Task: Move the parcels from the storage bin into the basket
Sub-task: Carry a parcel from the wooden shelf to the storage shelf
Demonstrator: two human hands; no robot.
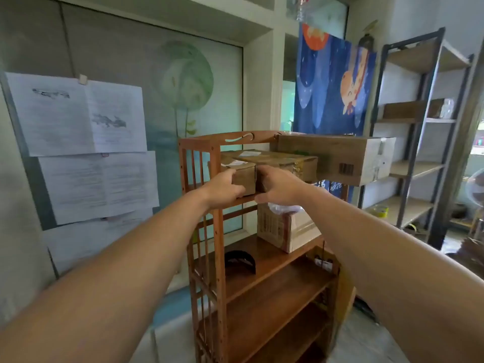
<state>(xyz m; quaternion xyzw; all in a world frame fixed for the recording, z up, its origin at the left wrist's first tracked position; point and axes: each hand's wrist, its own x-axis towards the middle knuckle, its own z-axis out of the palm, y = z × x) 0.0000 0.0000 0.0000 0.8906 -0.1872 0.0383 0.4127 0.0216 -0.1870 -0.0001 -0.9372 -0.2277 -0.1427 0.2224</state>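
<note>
Several cardboard parcels sit on the top tier of a brown wooden shelf unit (214, 231). My left hand (224, 188) grips a small brown parcel (245, 176) at the tier's front left. My right hand (277, 186) holds the front of a wider taped parcel (282, 162) right beside it. A long cardboard box (340, 158) lies across the tier's right end and overhangs it. One tier down stands another cardboard box (285, 229) with white plastic on top. No basket is in view.
A black curved object (239, 260) lies on the second tier. Printed sheets (78, 142) hang on the wall at left. A blue curtain (330, 85) hangs behind the unit. A tall metal rack (419, 132) with wooden boards stands at right.
</note>
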